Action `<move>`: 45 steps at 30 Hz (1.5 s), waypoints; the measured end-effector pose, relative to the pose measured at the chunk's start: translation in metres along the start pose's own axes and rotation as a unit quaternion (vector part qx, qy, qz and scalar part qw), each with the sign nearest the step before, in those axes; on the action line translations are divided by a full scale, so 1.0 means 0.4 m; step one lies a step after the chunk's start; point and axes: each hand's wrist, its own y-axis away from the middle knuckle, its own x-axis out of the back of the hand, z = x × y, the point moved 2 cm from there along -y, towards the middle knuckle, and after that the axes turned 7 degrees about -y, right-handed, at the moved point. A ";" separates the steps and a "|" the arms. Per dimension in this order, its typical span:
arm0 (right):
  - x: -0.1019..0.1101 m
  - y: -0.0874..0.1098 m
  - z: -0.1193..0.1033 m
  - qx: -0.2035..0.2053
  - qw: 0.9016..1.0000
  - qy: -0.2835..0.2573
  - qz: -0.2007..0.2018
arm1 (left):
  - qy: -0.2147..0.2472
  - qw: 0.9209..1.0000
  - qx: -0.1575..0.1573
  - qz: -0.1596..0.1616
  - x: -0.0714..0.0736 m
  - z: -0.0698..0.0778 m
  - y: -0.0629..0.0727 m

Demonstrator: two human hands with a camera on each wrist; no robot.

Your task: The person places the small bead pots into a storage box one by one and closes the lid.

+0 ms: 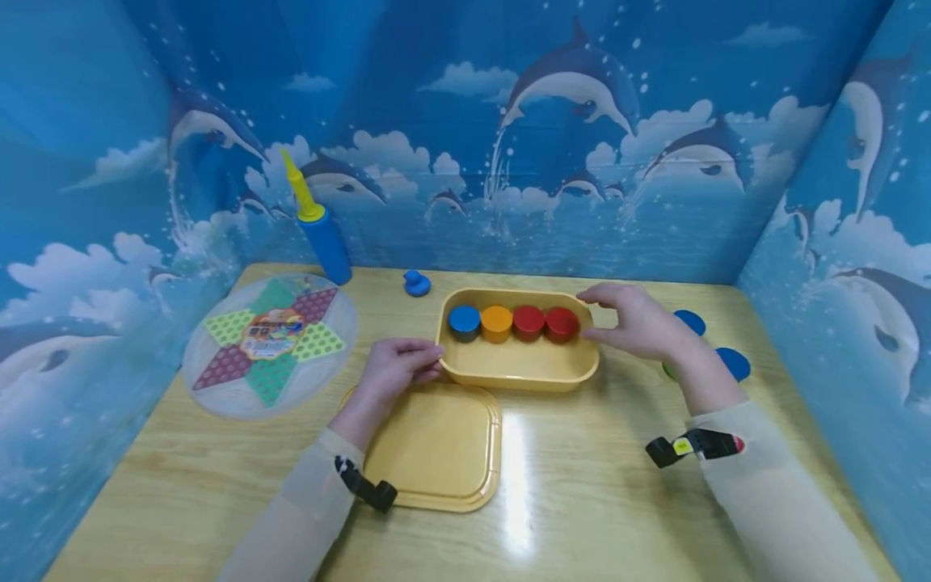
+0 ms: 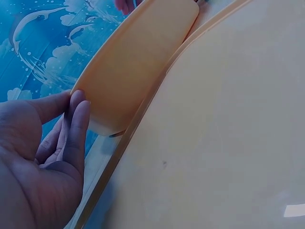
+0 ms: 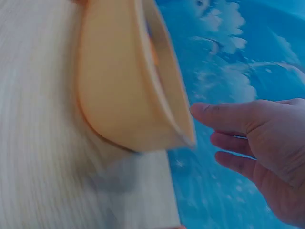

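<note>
A yellow plastic box (image 1: 520, 368) stands on the table with a row of round lidded tubs inside. From left to right these are a blue-topped tub (image 1: 464, 321), an orange tub (image 1: 497, 322) and two red tubs (image 1: 528, 321). My left hand (image 1: 402, 365) pinches the box's rim at its left end, thumb and fingertips on the edge in the left wrist view. At the right end, my right hand (image 1: 640, 322) has its thumb and fingers spread around the corner, fingertips right by the rim. Nothing shows between them in the right wrist view.
In front of the box lies its yellow lid (image 1: 436, 449). A round Chinese checkers board (image 1: 271, 343) lies left, with a blue and yellow hand pump (image 1: 325, 242) behind it. A small blue duck (image 1: 417, 283) sits at the back. Blue discs (image 1: 733, 364) lie partly behind the right arm.
</note>
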 end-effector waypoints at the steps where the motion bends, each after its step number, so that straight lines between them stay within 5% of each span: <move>1: 0.012 0.013 0.004 -0.002 1.000 -0.002 0.005 | 0.001 1.000 -0.001 0.001 0.001 -0.001 -0.001; 7: 0.078 0.092 0.064 -0.056 0.998 -0.010 0.016 | 0.003 1.000 -0.006 0.003 0.003 -0.002 -0.006; 15: 0.106 0.176 0.166 -0.119 0.987 0.097 -0.041 | -0.005 1.000 0.010 0.007 -0.003 0.002 -0.001; 25: 0.087 0.193 0.205 -0.120 0.987 0.099 -0.034 | -0.002 1.000 0.006 0.006 -0.001 0.001 -0.003; 45: 0.053 0.214 0.216 -0.108 0.990 0.039 -0.082 | -0.005 1.000 0.010 0.009 -0.001 -0.006 -0.009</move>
